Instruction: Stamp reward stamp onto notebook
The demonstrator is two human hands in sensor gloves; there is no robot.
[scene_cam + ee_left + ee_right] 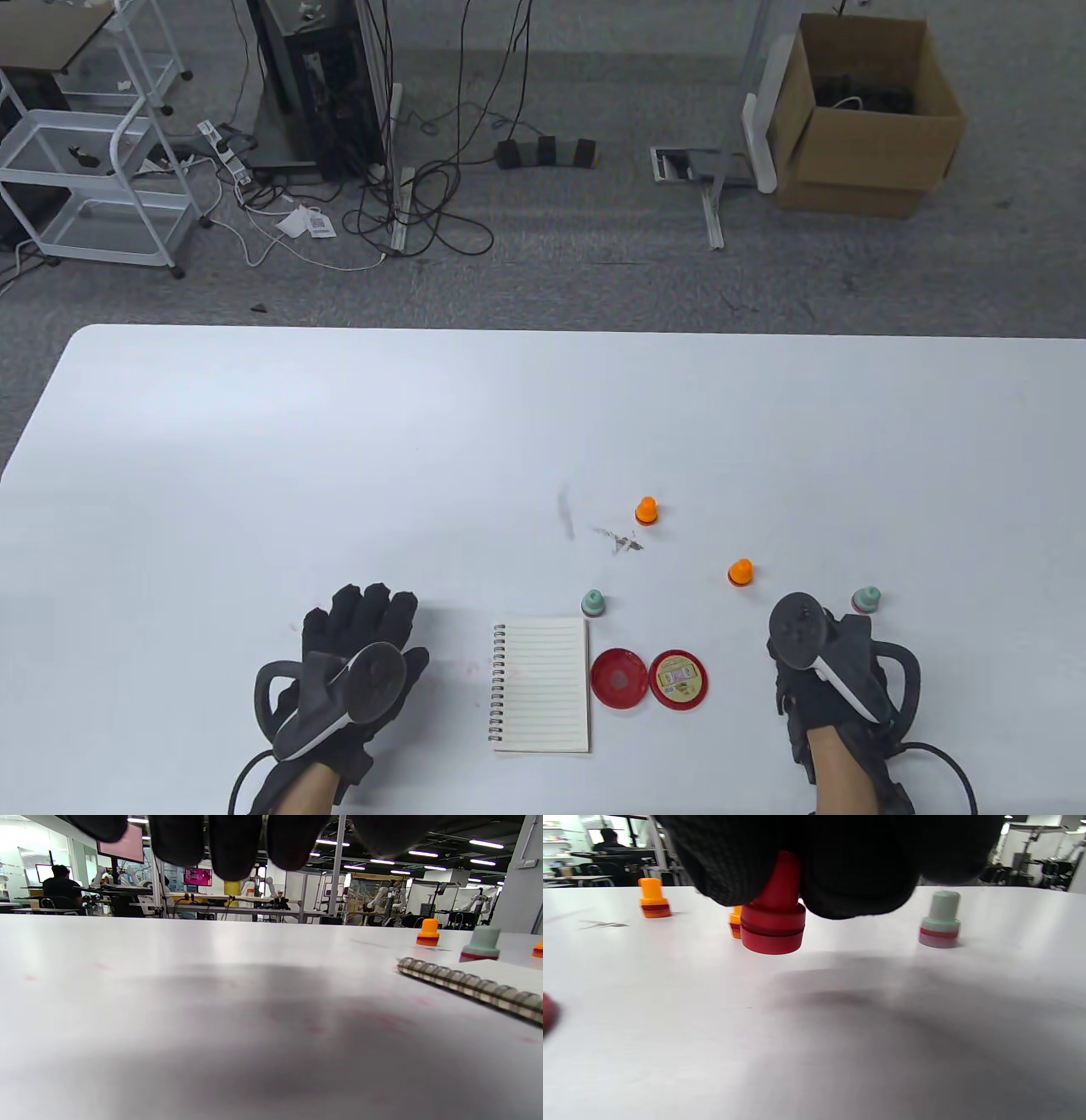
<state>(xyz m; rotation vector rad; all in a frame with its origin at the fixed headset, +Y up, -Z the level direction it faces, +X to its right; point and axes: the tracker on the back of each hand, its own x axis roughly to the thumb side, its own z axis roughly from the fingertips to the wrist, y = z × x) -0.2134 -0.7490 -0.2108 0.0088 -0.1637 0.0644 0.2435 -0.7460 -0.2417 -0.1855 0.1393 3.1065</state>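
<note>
Near the table's front edge, your right grip [814, 861] pinches the red stamp [772, 926]; your left grip [361, 649] rests flat, fingers straight, beside the notebook [543, 683].

Cardboard box [865, 119], white wire cart [93, 161] and tangled cables [407, 195] on grey floor.

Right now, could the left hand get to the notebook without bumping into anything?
Probably yes. The left hand rests flat on the table just beside the notebook, with only bare tabletop between them.
</note>
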